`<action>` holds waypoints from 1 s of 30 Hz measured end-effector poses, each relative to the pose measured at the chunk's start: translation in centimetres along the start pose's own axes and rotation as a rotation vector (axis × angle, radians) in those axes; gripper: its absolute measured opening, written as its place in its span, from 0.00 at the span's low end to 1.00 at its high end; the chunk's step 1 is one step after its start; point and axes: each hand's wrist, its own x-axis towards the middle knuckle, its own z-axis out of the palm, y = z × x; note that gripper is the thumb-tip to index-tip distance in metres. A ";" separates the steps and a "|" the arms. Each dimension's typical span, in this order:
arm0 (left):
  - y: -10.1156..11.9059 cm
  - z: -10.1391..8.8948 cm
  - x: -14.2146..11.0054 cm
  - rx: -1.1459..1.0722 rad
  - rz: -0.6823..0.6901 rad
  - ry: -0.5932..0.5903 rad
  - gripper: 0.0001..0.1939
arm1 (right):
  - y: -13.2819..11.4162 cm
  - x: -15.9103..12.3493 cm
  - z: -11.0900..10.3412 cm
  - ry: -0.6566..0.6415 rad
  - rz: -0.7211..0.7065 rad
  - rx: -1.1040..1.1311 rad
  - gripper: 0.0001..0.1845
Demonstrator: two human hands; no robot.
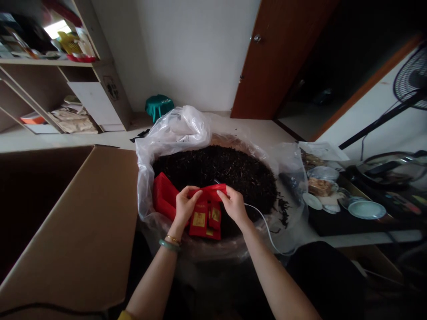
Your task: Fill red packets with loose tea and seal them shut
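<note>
My left hand [184, 205] and my right hand [233, 204] both pinch the top edge of a red packet [208, 193] with gold labels, held over a big pile of dark loose tea leaves [220, 171]. The leaves fill a container lined with a clear plastic bag [176, 129]. Several more red packets [205, 220] hang or lie just below my hands. A red box [164, 195] leans inside the bag at the left, next to my left hand. A green bangle and a thin gold bracelet are on my left wrist.
A large open cardboard box [83, 222] stands to the left. A dark tea tray with bowls and plates [350, 200] sits at the right, with a fan [412, 75] behind it. Shelves [50, 89] stand at the back left, a brown door [276, 58] behind. A white cable [263, 222] runs under my right wrist.
</note>
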 end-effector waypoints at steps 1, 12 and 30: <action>0.0 -0.1 0.1 -0.016 -0.010 -0.011 0.12 | -0.1 -0.1 0.0 -0.023 0.002 0.029 0.15; 0.1 -0.3 -0.1 0.009 0.007 -0.115 0.15 | -0.8 -0.3 -0.1 -0.260 0.239 0.343 0.26; 0.0 0.4 -1.4 0.929 0.739 -0.246 0.34 | 0.3 0.3 0.3 -0.308 0.286 0.462 0.32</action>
